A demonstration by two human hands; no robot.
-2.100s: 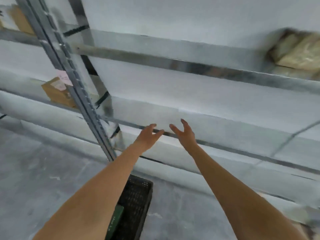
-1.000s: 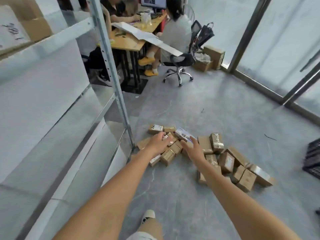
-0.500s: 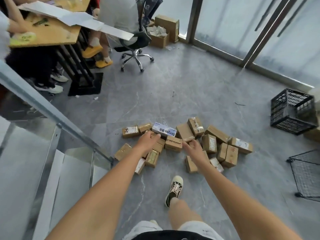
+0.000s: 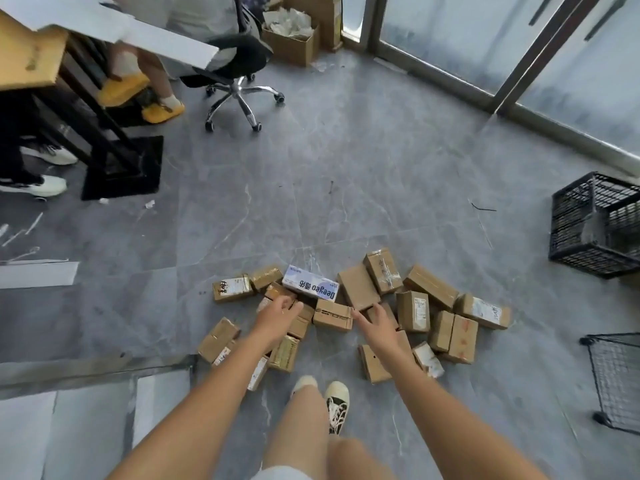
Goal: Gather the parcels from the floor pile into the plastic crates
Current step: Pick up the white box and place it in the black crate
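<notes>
Grey tiled floor [image 4: 346, 161], parcel pile [image 4: 360, 306], left hand [image 4: 277, 315] and right hand [image 4: 375, 322] above, each grip spread

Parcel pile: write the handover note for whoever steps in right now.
Left hand: open, empty, reaching over the parcel pile.
Right hand: open, empty, fingers spread beside a brown box.
Parcels lie on the floor in front of the feet, a white printed box among them.
Black plastic crate stands far right; no parcels visible in it.
Done: nothing seen gathered.
Left: pick up parcels and fill the crate.
</notes>
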